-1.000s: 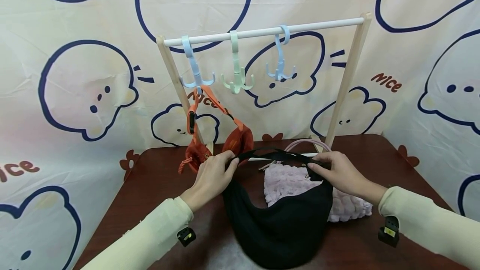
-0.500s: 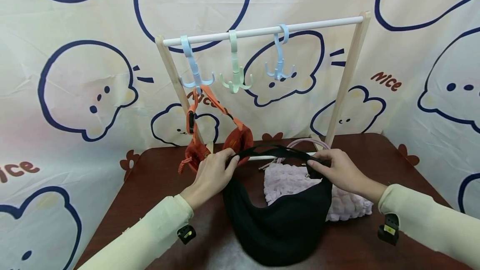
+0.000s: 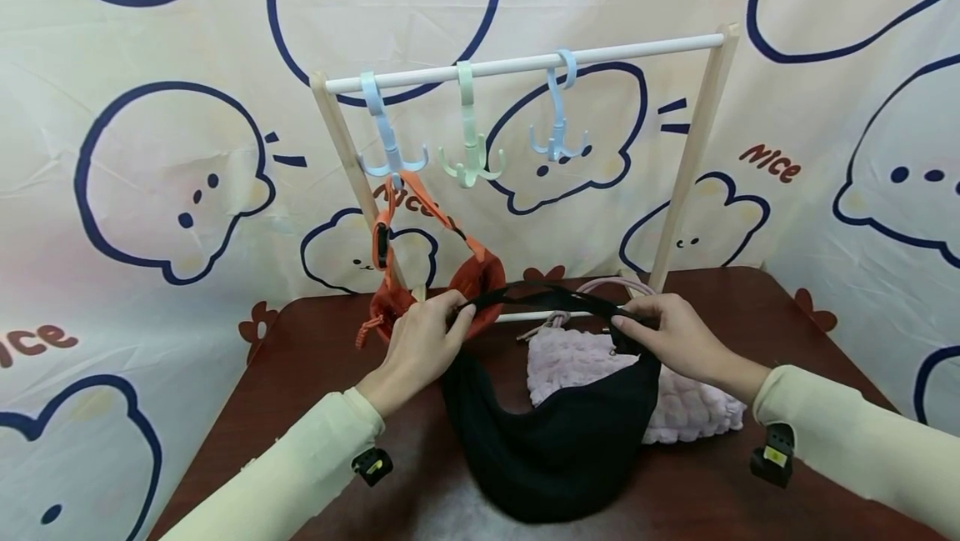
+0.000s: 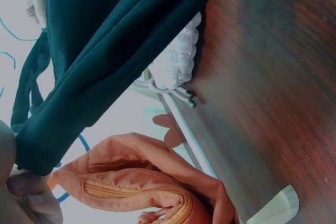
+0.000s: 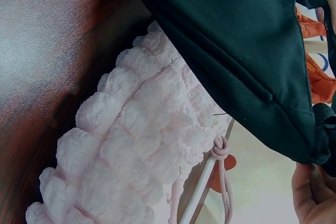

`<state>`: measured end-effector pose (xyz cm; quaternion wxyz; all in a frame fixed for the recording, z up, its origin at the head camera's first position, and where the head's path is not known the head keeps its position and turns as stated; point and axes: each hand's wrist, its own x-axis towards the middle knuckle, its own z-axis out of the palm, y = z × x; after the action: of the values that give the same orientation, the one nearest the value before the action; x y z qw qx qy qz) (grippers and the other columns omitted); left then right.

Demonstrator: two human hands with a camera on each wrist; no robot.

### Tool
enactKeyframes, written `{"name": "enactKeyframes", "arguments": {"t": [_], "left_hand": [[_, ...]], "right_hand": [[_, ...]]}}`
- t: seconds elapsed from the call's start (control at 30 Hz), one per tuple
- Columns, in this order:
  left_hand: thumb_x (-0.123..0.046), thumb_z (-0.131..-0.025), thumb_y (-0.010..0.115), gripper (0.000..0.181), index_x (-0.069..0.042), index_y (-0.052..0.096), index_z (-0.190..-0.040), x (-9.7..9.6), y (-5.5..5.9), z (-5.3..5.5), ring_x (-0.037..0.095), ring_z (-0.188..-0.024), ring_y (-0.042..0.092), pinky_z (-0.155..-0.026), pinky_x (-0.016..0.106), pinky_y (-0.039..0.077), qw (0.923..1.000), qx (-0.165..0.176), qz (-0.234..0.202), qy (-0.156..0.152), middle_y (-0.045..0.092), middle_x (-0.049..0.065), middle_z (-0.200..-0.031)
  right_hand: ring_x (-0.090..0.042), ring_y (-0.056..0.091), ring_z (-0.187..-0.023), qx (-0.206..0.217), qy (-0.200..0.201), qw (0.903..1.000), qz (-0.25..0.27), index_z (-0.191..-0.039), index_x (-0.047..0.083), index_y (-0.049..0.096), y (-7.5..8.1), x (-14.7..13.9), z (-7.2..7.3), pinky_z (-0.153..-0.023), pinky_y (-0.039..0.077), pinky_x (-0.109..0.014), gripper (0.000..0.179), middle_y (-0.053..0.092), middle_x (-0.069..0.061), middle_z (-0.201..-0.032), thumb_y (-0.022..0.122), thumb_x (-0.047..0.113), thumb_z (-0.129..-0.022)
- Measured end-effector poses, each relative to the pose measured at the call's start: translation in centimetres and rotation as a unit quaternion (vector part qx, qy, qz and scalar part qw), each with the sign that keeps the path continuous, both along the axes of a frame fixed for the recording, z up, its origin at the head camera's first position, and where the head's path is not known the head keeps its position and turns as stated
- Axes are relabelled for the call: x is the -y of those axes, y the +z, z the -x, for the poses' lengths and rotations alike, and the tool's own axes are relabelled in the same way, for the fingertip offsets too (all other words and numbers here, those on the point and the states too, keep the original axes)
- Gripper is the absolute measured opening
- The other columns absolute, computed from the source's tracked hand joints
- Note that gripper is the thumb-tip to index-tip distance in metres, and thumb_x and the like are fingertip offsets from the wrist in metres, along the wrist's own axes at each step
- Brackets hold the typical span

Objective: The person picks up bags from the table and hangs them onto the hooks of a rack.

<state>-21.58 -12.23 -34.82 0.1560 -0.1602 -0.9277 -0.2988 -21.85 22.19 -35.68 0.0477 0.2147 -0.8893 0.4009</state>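
Note:
A black shoulder bag (image 3: pixel 555 449) hangs between my two hands above the table, its body sagging in a curve. My left hand (image 3: pixel 423 341) pinches the left end of its strap, thumb on the near side. At the other end my right hand (image 3: pixel 675 337) grips the strap where it joins the bag. Behind the bag, partly covered by it, lies a fluffy pale pink bag (image 3: pixel 570 358) on the table. An orange waist bag (image 3: pixel 480 274) hangs by its strap from the left blue hook, just beyond my left hand; in the left wrist view its orange fabric (image 4: pixel 131 166) is close below the black bag.
A wooden rack with a white bar (image 3: pixel 517 66) stands at the back of the dark red-brown table (image 3: pixel 315 408). From the bar hang a left blue hook (image 3: pixel 390 141), a green hook (image 3: pixel 471 141) and a right blue hook (image 3: pixel 558 120). A cartoon-print cloth (image 3: pixel 187 341) surrounds the table.
Both hands have raised the black bag slightly and moved it a little away from the body. The grips on the strap look the same, and the other bags have stayed put.

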Motion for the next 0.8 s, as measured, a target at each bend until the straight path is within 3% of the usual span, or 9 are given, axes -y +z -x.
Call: {"name": "enactKeyframes", "arguments": {"t": [0.8], "left_hand": [[-0.028,-0.103,0.059,0.019,-0.016,0.068,-0.091,-0.01,0.49,0.01,0.013,-0.046,0.041,-0.044,0.027,0.03,1.0,-0.003,-0.001,-0.002,0.047,-0.003,-0.058]], "right_hand": [[-0.003,0.069,-0.077,-0.006,0.002,0.9999,0.013,-0.103,0.004,0.076,0.08,0.24,0.12,-0.07,0.056,-0.024,0.016,0.076,-0.005,-0.089,0.065,0.016,-0.1]]}}
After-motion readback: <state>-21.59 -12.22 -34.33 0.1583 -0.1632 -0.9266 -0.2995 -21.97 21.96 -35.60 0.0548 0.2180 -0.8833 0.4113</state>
